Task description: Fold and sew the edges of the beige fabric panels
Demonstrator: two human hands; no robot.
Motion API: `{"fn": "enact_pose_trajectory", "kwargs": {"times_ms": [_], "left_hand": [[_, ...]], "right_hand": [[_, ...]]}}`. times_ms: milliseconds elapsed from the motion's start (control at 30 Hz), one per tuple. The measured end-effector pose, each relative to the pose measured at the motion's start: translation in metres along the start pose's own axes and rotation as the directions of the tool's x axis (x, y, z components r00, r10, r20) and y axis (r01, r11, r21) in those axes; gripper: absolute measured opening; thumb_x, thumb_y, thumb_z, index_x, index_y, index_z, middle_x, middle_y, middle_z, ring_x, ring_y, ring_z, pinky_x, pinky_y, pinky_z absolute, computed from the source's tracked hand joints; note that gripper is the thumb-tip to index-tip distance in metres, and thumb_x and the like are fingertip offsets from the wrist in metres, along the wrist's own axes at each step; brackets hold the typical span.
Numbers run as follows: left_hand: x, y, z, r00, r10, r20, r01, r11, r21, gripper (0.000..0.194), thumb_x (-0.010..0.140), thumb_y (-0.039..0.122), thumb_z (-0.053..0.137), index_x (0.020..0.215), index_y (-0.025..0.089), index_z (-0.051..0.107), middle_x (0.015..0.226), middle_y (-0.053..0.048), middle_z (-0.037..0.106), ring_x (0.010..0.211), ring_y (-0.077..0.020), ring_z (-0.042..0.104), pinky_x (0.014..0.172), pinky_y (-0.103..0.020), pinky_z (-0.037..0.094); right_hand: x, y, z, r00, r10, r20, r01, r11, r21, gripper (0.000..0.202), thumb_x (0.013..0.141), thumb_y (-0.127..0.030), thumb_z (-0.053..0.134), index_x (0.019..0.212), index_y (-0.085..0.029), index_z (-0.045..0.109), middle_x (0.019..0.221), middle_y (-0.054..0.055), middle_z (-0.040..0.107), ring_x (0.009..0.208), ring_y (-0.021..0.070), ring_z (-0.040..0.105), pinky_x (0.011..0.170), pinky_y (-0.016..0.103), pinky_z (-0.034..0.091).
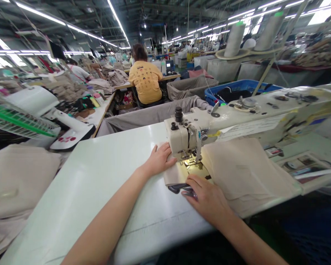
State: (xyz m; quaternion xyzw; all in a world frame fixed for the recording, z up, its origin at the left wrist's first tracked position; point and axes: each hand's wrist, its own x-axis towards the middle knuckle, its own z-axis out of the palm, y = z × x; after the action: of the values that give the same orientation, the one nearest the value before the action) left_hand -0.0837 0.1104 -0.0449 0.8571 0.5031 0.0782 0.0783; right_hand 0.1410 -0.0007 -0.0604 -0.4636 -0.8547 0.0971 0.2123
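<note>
**Sewing machine (pixel 226 119) attended**

The left hand (pixel 158 160) is laid flat at the presser foot's (pixel 192 162) nine o'clock, fingers spread; beige fabric (pixel 175 175) is placed at eight; the right hand (pixel 206 193) is curled at five, its hold unclear.

I have the tabletop (pixel 107 165) across the middle of the frame, the sewing machine (pixel 237 116) on it, right of centre. Cloth (pixel 174 176) lies under the machine's left end, the left hand (pixel 159 159) at its left, the right hand (pixel 208 197) at its lower edge. Right of that, more fabric (pixel 239 171) lies on the tabletop. Far left I see a fan (pixel 19 116), a cloth pile (pixel 22 176) below it; behind the tabletop, a bin (pixel 151 112), then a person (pixel 145 81); thread cones (pixel 234 39) upper right.
</note>
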Motion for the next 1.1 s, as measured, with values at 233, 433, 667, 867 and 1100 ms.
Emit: {"fn": "enact_pose_trajectory", "kwargs": {"times_ms": [233,433,667,867,1100], "left_hand": [[0.005,-0.008,0.0,1.0,0.009,0.001,-0.009,0.998,0.064,0.038,0.095,0.037,0.054,0.131,0.026,0.058,0.145,-0.008,0.053,0.138,-0.0278,0.042,0.116,-0.055,0.027],[-0.005,0.021,-0.01,0.996,-0.02,-0.082,0.036,0.981,0.191,0.023,0.096,0.026,0.053,0.113,0.02,0.067,0.126,-0.012,0.065,0.127,-0.031,0.053,0.111,-0.061,0.034],[-0.065,0.072,0.008,0.948,0.301,-0.1,-0.297,0.953,0.056,0.021,0.095,0.013,0.048,0.106,0.015,0.066,0.109,-0.011,0.068,0.105,-0.0234,0.064,0.094,-0.039,0.057],[-0.065,0.065,0.009,0.932,0.336,-0.138,-0.335,0.942,0.034,0.023,0.098,0.016,0.044,0.109,0.013,0.064,0.112,-0.013,0.067,0.111,-0.024,0.063,0.098,-0.04,0.057],[-0.043,0.047,0.001,0.931,0.331,-0.152,-0.33,0.943,0.033,0.025,0.093,0.012,0.047,0.111,0.014,0.065,0.115,-0.013,0.067,0.116,-0.0248,0.062,0.102,-0.041,0.055]], "right_hand": [[0.009,0.003,-0.004,0.997,-0.02,0.069,0.018,1.0,0.02,0.012,0.092,-0.024,0.063,0.1,-0.017,0.064,0.109,0.008,0.069,0.094,0.0234,0.067,0.076,0.032,0.055],[0.013,0.003,-0.008,0.995,-0.023,0.1,0.021,1.0,0.013,0.01,0.093,-0.024,0.06,0.099,-0.017,0.065,0.103,0.007,0.069,0.091,0.0223,0.067,0.074,0.032,0.055],[-0.001,0.007,-0.003,0.996,-0.036,0.085,0.037,0.999,-0.01,0.03,0.091,-0.018,0.06,0.121,-0.016,0.063,0.127,0.013,0.067,0.099,0.0246,0.07,0.081,0.034,0.058],[0.008,0.012,-0.003,0.992,-0.023,0.121,0.024,1.0,-0.006,0.038,0.088,-0.014,0.06,0.126,-0.018,0.062,0.136,0.012,0.063,0.109,0.0253,0.069,0.087,0.034,0.058],[0.032,0.015,-0.007,0.992,-0.014,0.122,0.009,0.999,0.044,0.037,0.087,-0.011,0.059,0.123,-0.018,0.064,0.137,0.01,0.063,0.113,0.0259,0.067,0.094,0.038,0.056]]}}
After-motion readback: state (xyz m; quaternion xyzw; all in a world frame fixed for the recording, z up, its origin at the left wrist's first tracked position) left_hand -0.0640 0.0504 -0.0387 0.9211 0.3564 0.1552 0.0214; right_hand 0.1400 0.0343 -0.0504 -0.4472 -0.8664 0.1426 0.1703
